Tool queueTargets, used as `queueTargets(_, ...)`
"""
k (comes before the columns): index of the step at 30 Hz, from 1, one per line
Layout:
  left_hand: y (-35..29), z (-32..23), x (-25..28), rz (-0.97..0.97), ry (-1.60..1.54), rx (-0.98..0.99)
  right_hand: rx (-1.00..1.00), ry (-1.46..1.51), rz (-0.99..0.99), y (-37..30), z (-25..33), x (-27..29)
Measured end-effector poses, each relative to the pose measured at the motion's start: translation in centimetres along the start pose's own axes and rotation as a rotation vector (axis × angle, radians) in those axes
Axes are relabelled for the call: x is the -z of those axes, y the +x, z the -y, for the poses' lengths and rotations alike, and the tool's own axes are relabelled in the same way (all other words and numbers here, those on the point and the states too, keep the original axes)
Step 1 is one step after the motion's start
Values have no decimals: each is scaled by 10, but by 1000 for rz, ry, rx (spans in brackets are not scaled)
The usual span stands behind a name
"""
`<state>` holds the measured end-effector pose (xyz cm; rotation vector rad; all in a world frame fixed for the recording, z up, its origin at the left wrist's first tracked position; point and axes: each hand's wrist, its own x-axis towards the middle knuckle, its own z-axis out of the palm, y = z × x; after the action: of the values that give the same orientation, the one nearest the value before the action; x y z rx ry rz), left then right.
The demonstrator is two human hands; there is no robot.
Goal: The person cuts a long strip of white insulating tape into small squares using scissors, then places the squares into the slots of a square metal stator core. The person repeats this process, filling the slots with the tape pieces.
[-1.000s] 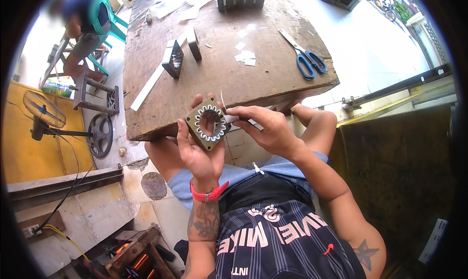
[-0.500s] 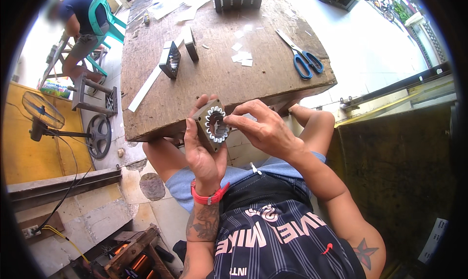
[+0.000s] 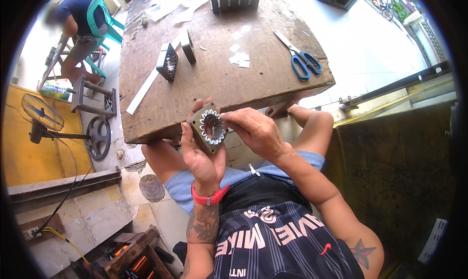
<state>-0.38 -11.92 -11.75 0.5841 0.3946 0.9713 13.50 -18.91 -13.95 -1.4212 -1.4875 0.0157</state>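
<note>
My left hand is wrapped round a square stator core, held just off the table's near edge with its round bore tilted up toward me. White slot liners line the teeth around the bore in a scalloped ring. At the bore's upper right edge my right hand has thumb and forefinger pinched together against the slots. Whatever lies between those fingertips is too small or hidden to make out.
On the wooden table stand two stator cores, one on a white paper strip. Blue-handled scissors, small white paper pieces and a row of dark cores lie farther off. A person sits at far left.
The stator core has turned a little, showing more of its face. My right hand has shifted slightly left, its fingers drawn closer together at the bore's upper rim.
</note>
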Motion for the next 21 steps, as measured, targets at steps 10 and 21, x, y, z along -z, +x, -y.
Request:
queueTargets(10, 6, -3, -1, 5, 20, 89, 21, 24, 191, 15, 9, 20)
queueTargets(21, 28, -26, 12, 70, 706, -199, 259, -145, 310, 191, -80, 53)
